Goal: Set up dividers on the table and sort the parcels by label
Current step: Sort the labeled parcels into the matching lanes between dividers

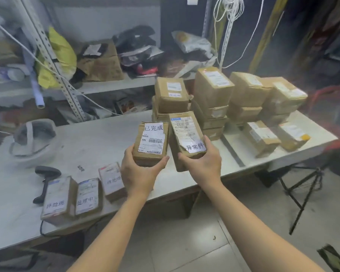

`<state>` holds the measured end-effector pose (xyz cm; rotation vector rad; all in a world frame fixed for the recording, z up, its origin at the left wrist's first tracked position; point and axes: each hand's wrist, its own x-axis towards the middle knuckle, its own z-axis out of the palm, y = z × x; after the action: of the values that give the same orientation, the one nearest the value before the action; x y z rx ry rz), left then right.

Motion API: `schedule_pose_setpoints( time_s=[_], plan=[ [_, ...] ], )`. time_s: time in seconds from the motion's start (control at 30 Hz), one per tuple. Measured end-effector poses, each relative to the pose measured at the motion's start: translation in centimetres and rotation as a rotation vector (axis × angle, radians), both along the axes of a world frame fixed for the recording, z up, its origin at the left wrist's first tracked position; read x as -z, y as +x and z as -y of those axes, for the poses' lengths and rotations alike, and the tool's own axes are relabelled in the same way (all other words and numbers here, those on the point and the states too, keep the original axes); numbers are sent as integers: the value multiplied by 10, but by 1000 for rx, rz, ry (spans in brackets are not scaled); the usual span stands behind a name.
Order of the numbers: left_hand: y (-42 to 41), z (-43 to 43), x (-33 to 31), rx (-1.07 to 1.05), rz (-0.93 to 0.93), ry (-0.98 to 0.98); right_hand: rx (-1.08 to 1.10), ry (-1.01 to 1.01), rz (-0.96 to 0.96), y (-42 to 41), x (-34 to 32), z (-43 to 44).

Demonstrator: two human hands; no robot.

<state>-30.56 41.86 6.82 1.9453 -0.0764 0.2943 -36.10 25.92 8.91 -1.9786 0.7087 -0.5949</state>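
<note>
Two parcels are held over the near edge of the table [98, 138], one in each hand. The left hand [139, 173] curls round the lower end of the left parcel [150, 144], thumb on one side and fingers on the other. This parcel's white sticker reads 已完成. The right hand [202, 163] cups the right parcel [186, 138], marked 异常件, with the thumb up its side. The two sit just beside each other, and I cannot tell whether they touch.

Since the stickers differ, each parcel should probably get its own spot. It would be best to lower one at a time, sticker up and facing the front, so it can be read at a glance.

On the table, front left, lie three labelled parcels [88, 195] in a row. Two read 待处理 and 处理中, and the third is too blurred to read. Carrying that row on to the right, with a gap between groups, looks sensible. Nothing that is plainly a divider shows.

Just left of the row lies a scanner [45, 181], with a helmet [33, 140] further back. Unsorted stacks [224, 99] stand at the far right, well apart, so there is room to work.
</note>
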Motion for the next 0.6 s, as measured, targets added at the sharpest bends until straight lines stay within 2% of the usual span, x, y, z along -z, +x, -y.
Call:
schedule_pose_setpoints(
  time_s=[0.3, 0.6],
  plan=[
    [-47, 184, -26, 145, 75, -21, 139, -34, 58, -68, -22, 172],
    [-55, 340, -16, 301, 44, -33, 296, -60, -5, -98, -24, 306]
  ],
)
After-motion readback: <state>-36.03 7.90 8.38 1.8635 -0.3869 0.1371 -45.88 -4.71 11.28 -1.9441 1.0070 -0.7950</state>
